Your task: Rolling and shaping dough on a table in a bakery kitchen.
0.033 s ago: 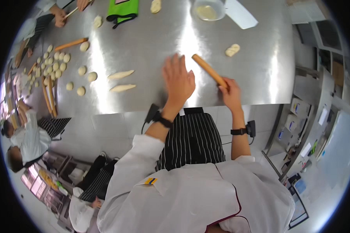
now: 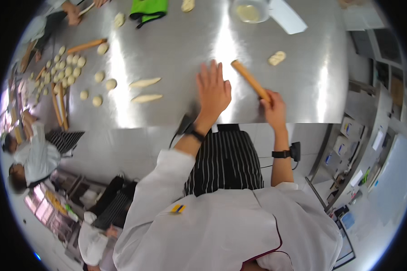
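My right hand (image 2: 275,108) is closed round the near end of a wooden rolling pin (image 2: 250,80), whose far end points up and to the left over the steel table. To its left, my left hand (image 2: 212,90) is stretched flat, palm down with the fingers extended. Whether anything lies beneath that palm is hidden. Two tapered dough strips (image 2: 145,82) lie farther left, one above the other. Beyond my right hand rests a small twisted dough piece (image 2: 277,58).
Round dough balls (image 2: 111,84) and more rolling pins (image 2: 87,45) cover the table's left part. At the far side are a green cloth (image 2: 149,10), a clear bowl (image 2: 249,12) and a white scraper-like sheet (image 2: 288,17). Co-workers' hands (image 2: 72,13) work at the far left.
The whole view has shifted slightly, so table items sit a little farther right and most a little lower or higher. My right hand still grips the rolling pin; my left hand stays flat.
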Available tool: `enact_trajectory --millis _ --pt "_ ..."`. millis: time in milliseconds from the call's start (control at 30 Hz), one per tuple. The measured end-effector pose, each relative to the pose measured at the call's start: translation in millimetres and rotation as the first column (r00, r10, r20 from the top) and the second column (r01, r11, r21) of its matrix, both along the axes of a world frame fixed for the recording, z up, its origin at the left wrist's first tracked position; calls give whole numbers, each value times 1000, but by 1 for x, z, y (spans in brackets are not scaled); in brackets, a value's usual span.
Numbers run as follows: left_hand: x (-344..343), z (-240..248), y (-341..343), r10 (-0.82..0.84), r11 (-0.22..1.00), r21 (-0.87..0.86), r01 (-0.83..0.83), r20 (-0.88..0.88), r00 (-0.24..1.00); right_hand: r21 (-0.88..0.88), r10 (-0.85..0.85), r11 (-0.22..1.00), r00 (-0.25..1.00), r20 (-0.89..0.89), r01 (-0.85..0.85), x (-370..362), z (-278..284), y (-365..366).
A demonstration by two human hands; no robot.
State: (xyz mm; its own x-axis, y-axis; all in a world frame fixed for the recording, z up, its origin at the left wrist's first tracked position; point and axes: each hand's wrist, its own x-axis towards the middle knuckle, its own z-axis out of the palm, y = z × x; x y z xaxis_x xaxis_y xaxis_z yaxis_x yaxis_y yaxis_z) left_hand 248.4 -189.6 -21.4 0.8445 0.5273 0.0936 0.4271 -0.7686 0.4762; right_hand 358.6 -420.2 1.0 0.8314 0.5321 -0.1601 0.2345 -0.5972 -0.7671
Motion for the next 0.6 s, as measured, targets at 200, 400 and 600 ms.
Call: enact_trajectory --millis 200,400,600 --pt "11 -2 -14 -31 996 86 38 -86 996 -58 -75 995 996 53 78 2 4 -31" --pt "13 -10 -14 -54 998 26 56 -80 995 -37 -159 987 987 6 159 -22 12 -46" --pt "-4 -15 -31 -41 999 -20 40 -56 998 -147 -173 975 985 -11 169 -55 27 -63"
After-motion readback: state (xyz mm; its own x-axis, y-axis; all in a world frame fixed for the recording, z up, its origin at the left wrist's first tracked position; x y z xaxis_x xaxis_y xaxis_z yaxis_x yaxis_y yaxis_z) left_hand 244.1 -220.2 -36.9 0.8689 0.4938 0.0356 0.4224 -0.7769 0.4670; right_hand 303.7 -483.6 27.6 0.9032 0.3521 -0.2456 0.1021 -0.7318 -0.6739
